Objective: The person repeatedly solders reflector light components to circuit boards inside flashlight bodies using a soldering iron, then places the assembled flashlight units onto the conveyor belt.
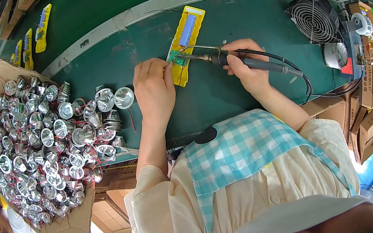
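Observation:
In my right hand point(248, 66) is a soldering iron point(257, 63), its dark grey handle gripped between thumb and fingers. A thin metal tube point(201, 46) runs beside its shaft, and both ends reach a small green circuit board point(177, 58). That board lies in the lower part of a yellow plastic housing point(182, 75), which also carries a blue cylindrical battery point(187, 29). My left hand point(155, 84) is closed, thumb and fingertips pinched at the board's left edge; what they hold is hidden. Red and dark wires show around the board.
To the left, a cardboard box point(65, 222) is heaped with silver reflector cups point(60, 129), several spilling onto the green table point(223, 97). A black fan point(313, 19) stands at right, beside a solder-station box point(358, 43). More yellow housings point(43, 28) lie beyond the metal rail point(120, 22).

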Tool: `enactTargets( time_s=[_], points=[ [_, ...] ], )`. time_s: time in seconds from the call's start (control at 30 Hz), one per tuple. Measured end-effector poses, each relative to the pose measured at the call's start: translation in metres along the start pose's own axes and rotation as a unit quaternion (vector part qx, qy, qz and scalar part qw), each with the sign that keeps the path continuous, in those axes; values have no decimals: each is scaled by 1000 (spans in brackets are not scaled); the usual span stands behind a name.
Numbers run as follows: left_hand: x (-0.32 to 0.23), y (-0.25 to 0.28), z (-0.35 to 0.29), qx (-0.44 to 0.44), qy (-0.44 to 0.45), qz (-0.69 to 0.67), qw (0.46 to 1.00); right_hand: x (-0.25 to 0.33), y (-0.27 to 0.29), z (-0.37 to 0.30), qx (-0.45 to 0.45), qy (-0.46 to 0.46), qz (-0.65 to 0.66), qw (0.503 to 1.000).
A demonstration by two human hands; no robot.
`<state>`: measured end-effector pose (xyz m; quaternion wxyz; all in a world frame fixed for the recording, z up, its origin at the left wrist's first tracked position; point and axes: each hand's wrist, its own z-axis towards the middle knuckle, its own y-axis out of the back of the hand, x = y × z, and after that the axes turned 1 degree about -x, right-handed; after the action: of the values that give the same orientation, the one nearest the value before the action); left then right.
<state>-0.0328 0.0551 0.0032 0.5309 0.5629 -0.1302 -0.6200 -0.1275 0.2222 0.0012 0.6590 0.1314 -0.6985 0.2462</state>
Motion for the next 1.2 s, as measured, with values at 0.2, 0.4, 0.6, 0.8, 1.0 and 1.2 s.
enactTargets(
  time_s=[0.2, 0.4, 0.6, 0.8, 1.0, 1.2],
  points=[
    [-1, 10, -6, -33, 62, -57, 996, -1, 3, 1, -3, -10, 11, 1000],
    [-9, 12, -5, 62, 98, -79, 990, -2, 0, 2, -7, -7, 6, 1000],
    [0, -1, 1, 3, 16, -3, 1000, -5, 1, 2, 3, -9, 17, 1000],
    [0, -2, 1, 6, 16, -11, 1000, -4, 1, 2, 9, -19, 20, 1000],
    [0, -4, 1, 6, 14, -14, 1000, -8, -1, 2, 5, -5, 9, 1000],
    [-1, -4, 2, 3, 20, -18, 1000, -5, 3, -1, -14, 1, 6, 1000]
  ],
)
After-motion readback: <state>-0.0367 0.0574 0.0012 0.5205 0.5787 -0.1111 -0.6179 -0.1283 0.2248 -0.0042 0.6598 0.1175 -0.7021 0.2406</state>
